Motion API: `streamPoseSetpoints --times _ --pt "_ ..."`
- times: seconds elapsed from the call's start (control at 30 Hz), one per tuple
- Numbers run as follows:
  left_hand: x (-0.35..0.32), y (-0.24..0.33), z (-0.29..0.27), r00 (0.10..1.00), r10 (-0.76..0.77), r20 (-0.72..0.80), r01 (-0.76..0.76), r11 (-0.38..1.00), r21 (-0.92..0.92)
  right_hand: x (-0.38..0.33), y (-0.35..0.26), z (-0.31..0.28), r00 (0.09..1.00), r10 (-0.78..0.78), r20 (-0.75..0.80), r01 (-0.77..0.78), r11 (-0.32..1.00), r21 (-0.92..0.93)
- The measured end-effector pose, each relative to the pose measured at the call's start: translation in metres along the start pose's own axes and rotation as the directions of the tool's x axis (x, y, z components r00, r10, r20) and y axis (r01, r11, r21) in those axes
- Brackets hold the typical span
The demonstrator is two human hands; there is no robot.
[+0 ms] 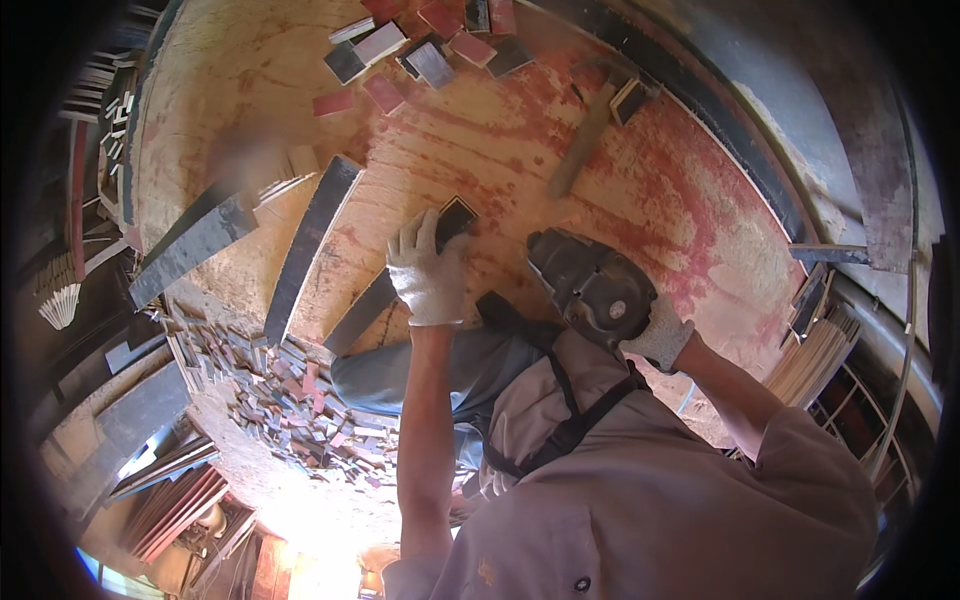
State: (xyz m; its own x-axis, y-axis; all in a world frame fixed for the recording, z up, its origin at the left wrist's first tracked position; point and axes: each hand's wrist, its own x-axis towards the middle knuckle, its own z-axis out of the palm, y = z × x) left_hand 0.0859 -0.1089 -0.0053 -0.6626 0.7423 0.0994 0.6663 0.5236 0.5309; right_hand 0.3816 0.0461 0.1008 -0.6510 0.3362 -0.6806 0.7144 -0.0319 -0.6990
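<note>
My left hand point(428, 268), in a white knit glove, is closed at the edge of a small dark wooden block point(458, 218) above the stained board surface. Its thumb is partly hidden. To the right, my right hand point(662, 335), also gloved, grips a dark power tool with a rounded drum-like housing point(605, 295), which looks like a coil nail gun. The tool's front end points toward the block, with a gap between them. Beyond the tool lies a hammer point(583, 140) with a wooden handle, its head beside another small dark block point(628, 102).
Small red and black offcuts point(430, 62) lie scattered at the far side. Long dark-faced strips point(312, 250) slant across the left of the board. A heap of offcuts point(300, 400) covers the ground at lower left. Stacked boards point(815, 350) stand at the right.
</note>
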Motion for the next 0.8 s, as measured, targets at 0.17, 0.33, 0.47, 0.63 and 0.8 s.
streamPoseSetpoints --times 0.17,0.33,0.47,0.63,0.8 --pt "0.003 0.004 -0.002 0.998 -0.043 0.054 0.041 0.999 0.021 -0.003 0.010 0.002 0.999 0.030 -0.030 -0.030 0.999 -0.011" --pt "0.004 0.005 -0.003 0.995 -0.064 0.082 0.060 0.997 0.047 -0.004 -0.003 0.001 0.989 0.146 -0.002 -0.145 0.985 0.089" --pt "0.004 0.006 -0.002 0.997 -0.051 0.063 0.047 0.997 0.059 0.001 0.007 0.001 0.990 0.136 0.036 -0.131 0.984 -0.123" --pt "0.005 0.005 -0.003 0.998 -0.029 0.053 0.025 0.997 0.070 -0.001 -0.008 0.005 0.987 0.157 -0.025 -0.151 0.975 0.165" --pt "0.008 0.006 -0.003 0.998 -0.038 0.059 0.034 0.996 0.080 0.021 0.062 0.013 0.983 -0.154 0.102 0.180 0.916 -0.357"
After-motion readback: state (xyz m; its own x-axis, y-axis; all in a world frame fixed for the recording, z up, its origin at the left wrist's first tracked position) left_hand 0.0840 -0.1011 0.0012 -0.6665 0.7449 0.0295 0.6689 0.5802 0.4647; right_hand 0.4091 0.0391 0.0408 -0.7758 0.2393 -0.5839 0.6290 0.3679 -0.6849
